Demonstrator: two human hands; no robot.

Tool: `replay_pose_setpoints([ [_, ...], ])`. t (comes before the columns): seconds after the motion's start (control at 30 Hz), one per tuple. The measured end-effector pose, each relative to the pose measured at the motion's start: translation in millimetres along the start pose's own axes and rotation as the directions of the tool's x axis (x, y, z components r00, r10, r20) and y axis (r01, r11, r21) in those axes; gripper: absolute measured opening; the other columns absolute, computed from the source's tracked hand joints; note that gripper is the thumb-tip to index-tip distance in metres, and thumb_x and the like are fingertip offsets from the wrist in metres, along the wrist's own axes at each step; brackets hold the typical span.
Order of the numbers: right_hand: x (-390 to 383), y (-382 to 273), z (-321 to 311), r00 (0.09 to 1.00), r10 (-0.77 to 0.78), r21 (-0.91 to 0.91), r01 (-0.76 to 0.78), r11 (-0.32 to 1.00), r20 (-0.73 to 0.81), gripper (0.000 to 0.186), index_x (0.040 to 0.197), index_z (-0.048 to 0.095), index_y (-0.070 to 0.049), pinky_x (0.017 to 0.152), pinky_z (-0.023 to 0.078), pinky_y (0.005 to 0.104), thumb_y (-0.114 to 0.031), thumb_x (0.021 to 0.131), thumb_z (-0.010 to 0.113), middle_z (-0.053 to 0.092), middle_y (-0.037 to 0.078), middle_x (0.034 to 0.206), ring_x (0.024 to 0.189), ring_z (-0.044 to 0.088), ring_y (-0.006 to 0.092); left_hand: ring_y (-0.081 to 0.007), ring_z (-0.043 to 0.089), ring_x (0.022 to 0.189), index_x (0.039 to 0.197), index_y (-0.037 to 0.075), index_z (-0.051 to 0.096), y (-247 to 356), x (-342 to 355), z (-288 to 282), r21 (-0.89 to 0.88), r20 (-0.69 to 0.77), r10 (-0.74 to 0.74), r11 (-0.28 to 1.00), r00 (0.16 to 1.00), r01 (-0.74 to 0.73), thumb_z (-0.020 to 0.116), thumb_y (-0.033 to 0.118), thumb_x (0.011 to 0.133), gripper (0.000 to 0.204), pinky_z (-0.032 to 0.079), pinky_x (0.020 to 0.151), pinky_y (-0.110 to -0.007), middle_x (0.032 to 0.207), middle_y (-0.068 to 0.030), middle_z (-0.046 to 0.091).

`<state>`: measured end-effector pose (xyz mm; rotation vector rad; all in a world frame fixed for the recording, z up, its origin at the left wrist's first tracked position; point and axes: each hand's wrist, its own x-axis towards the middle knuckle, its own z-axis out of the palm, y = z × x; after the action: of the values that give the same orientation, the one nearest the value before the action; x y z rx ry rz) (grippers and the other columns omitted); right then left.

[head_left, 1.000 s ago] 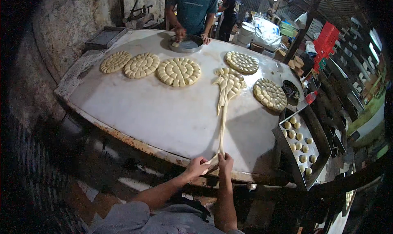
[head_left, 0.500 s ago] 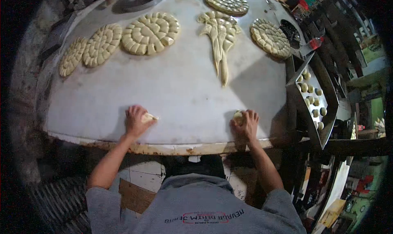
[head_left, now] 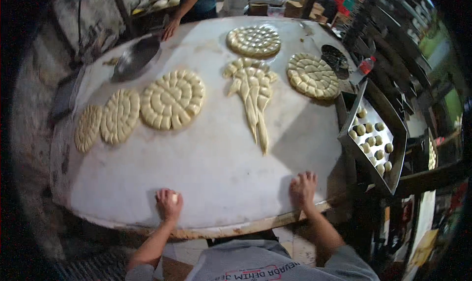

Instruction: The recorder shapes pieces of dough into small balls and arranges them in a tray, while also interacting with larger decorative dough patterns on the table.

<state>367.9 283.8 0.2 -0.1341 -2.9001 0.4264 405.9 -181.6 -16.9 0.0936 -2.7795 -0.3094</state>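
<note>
My left hand [head_left: 169, 204] is curled over a small dough piece [head_left: 174, 198] near the front edge of the table, and only a pale bit shows between the fingers. Farther right, my right hand [head_left: 305, 188] cups a dough ball against the surface; it is almost wholly hidden under the palm. Ahead of my hands, a fan of dough strands [head_left: 251, 96] trails two long tails toward me. Segmented dough rounds lie about it: a large one [head_left: 172, 100] and two more [head_left: 119, 116] [head_left: 89, 128] at left, others at the back [head_left: 253, 40] and right [head_left: 313, 76].
A deep metal tray [head_left: 374, 138] with several dough balls stands at the table's right edge. Behind it are a bottle with a red cap [head_left: 367, 64] and a dark round pan [head_left: 335, 60]. A large metal pan [head_left: 137, 59] sits far left, beside another person's hand [head_left: 170, 29].
The view has tipped upward, bringing in the far edge and another person's arm. Both my hands still work on the dough pieces, which show less beneath the fingers now.
</note>
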Motion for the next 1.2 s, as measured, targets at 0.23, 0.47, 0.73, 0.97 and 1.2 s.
replay_pose_setpoints([
  [0.23,92,-64,44,0.971,0.141,0.31,-0.075,0.948,-0.194,0.01,0.073,0.058,-0.004,0.075,0.039,0.0398,-0.013,0.071,0.062,0.055,0.015,0.08,0.084,0.049,0.0337,-0.0342,0.053,0.079,0.073,0.005,0.054,90,105,41,-0.176,0.046,-0.247,0.952,0.968,0.251,0.054,0.014,0.077,0.009,0.045,0.068,-0.044,0.084,-0.014,0.055],
  [0.47,-29,15,29,0.938,-0.192,0.029,0.209,0.978,-0.289,0.013,0.084,0.057,-0.006,0.076,0.04,0.0413,-0.006,0.072,0.06,0.053,0.013,0.091,0.089,0.049,0.0318,-0.0329,0.048,0.086,0.076,0.003,0.052,37,-8,-11,-0.219,-0.014,-0.034,0.975,0.999,0.03,0.061,0.007,0.073,0.01,0.039,0.082,-0.046,0.085,-0.0119,0.053],
  [0.73,66,-27,18,0.979,0.196,0.14,-0.188,0.972,-0.051,0.024,0.094,0.058,-0.004,0.084,0.041,0.0396,-0.016,0.073,0.057,0.058,0.016,0.092,0.095,0.051,0.0302,-0.0327,0.047,0.085,0.08,0.005,0.05,-39,61,44,-0.057,-0.191,-0.325,0.946,0.926,0.32,0.061,0.011,0.072,0.014,0.038,0.078,-0.047,0.085,-0.0127,0.051],
  [0.97,-9,-12,24,0.921,-0.282,0.189,0.237,0.953,0.267,0.019,0.086,0.054,-0.003,0.07,0.047,0.0427,-0.012,0.069,0.058,0.054,0.017,0.093,0.084,0.052,0.0336,-0.0293,0.052,0.08,0.082,0.003,0.053,53,35,-7,0.048,0.215,-0.298,0.954,0.93,0.295,0.062,0.009,0.068,0.018,0.043,0.073,-0.041,0.081,-0.0134,0.055],
  [1.2,-29,65,-82,0.647,-0.63,0.842,-0.035,0.538,0.429,0.04,0.115,0.053,-0.004,0.078,0.047,0.038,-0.02,0.078,0.06,0.061,0.018,0.095,0.086,0.059,0.0306,-0.0158,0.056,0.083,0.105,-0.002,0.056,307,178,-35,-0.587,0.518,0.134,0.774,0.845,0.237,0.065,0.01,0.077,0.032,0.047,0.073,-0.03,0.094,-0.0084,0.06],
])
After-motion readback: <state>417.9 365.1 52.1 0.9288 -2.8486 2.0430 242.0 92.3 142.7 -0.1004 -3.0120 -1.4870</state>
